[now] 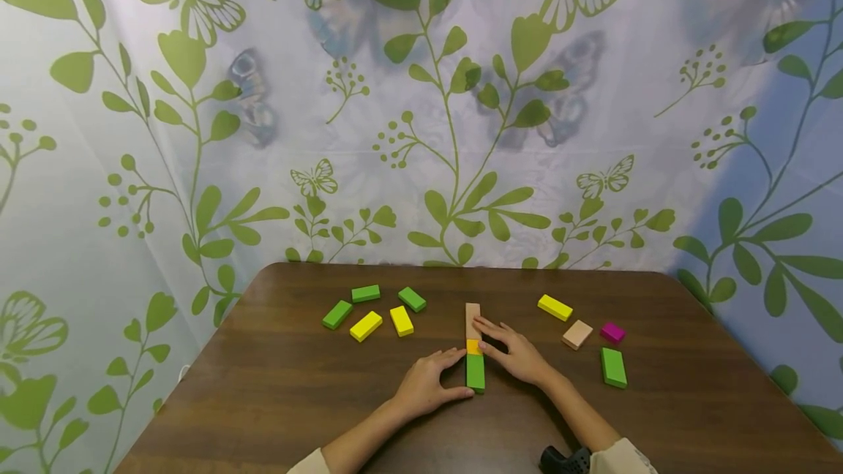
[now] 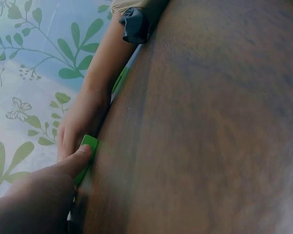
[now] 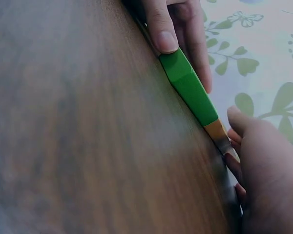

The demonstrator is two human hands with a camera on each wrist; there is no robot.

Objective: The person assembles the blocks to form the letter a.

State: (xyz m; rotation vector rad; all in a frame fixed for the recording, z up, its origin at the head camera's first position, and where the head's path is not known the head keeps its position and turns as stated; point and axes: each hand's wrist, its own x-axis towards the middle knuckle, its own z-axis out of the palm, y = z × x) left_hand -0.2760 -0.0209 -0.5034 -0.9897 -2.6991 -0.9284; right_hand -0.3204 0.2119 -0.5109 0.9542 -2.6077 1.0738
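A straight row on the table holds a natural wood block [image 1: 472, 311], a small orange block [image 1: 473, 347] and a green block [image 1: 475, 373], end to end. My left hand [image 1: 426, 385] is on the row's left; its thumb touches the green block's near end, and its fingers lie straight beside the row. On the other side, my right hand [image 1: 520, 357] has its fingertips by the wood block and its thumb by the orange one. The right wrist view shows the left thumb [image 3: 166, 40] against the green block [image 3: 188, 85]; the right fingers partly hide the row's far part.
Loose green [image 1: 337, 314] and yellow blocks [image 1: 366, 326] lie on the brown table [image 1: 276, 386] at the left. Toward the right are a yellow block [image 1: 555, 307], a wood block [image 1: 577, 335], a magenta block [image 1: 613, 333] and a green block [image 1: 614, 367]. A patterned curtain [image 1: 421, 189] hangs behind.
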